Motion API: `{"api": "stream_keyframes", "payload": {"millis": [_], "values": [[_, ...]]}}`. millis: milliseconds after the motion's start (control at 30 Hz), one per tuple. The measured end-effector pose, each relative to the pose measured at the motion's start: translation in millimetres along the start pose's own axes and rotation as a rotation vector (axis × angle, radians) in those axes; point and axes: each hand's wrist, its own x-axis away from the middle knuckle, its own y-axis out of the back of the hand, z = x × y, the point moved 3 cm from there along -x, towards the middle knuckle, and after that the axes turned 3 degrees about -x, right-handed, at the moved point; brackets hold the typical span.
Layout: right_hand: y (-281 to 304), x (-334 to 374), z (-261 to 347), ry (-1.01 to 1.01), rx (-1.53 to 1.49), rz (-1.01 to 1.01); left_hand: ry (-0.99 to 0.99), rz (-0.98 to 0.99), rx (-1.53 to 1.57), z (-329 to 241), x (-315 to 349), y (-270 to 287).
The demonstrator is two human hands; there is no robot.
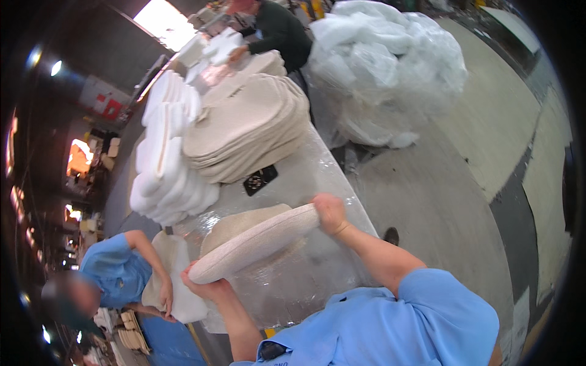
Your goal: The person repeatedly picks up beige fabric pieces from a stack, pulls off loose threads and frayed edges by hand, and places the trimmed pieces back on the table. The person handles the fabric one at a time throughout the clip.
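A beige fabric cushion (259,244) is tilted up on its edge above the plastic-covered table (274,302). My left hand (206,285) grips its near left end, and my right hand (331,215) is closed around the far right end. Behind the cushion's upper edge shows more beige fabric (238,224); whether it belongs to the same cushion I cannot tell. Farther up the table lies a thick stack of beige cushion covers (244,131). Just in front of that stack rests a flat black object with a light pattern (260,180).
White padding pieces (162,177) are piled along the table's left side. At left, a person in blue (119,268) handles a beige-and-white cushion (177,274). Another person in dark clothing (281,36) works at the far end. A big clear bag of white filling (390,73) stands right of the table.
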Motion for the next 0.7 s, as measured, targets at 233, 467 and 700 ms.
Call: {"api": "stream_keyframes", "payload": {"millis": [233, 467, 700], "values": [[-35, -10, -30, -0.778, -0.725, -0.365, 0.278, 0.134, -0.034, 4, 48, 90], [24, -99, 5, -0.410, -0.364, -0.430, 0.461, 0.404, -0.356, 66, 145, 121], [60, -93, -19, -0.426, -0.217, -0.358, -0.118, 1.125, -1.347, 66, 166, 4]]}}
